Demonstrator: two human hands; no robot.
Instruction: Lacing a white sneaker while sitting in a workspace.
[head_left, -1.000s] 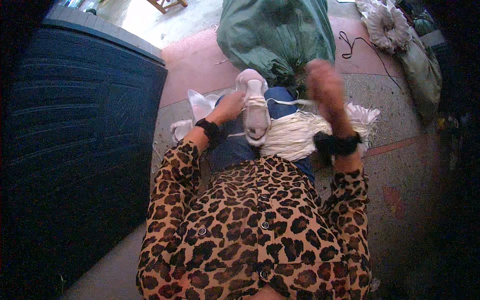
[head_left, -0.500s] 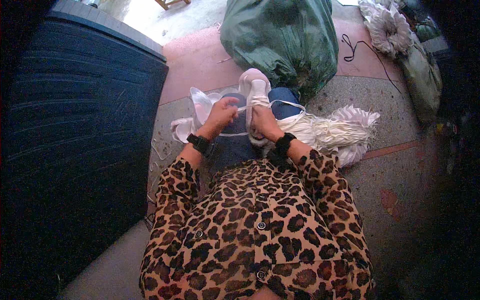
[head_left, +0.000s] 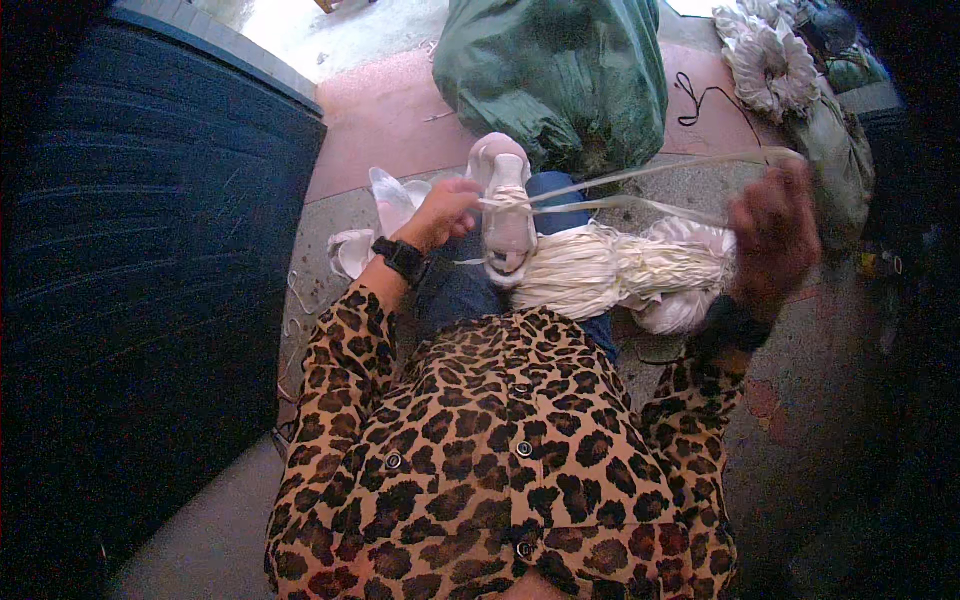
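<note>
A pale, elongated wooden form (head_left: 507, 205) stands on my lap, with cream strands knotted around its middle. My left hand (head_left: 446, 212) pinches the strands against that form. My right hand (head_left: 772, 235), blurred, is flung out to the right and grips two taut cream strands (head_left: 640, 190) that run back to the knot. A thick bundle of cream fibre strands (head_left: 610, 270) lies across my right thigh, between the form and my right hand. Both wrists wear black bands. I sit in a leopard-print shirt and blue jeans.
A big green sack (head_left: 560, 75) lies just beyond my knees. A dark ribbed panel (head_left: 140, 250) fills the left side. Clear plastic bags (head_left: 375, 215) lie left of my leg. Finished pale woven rosettes (head_left: 775, 65) and a black cord (head_left: 700, 100) sit at the upper right on the concrete floor.
My right hand has swung from the form far out to the right, drawing the strands tight. My left hand stays at the form.
</note>
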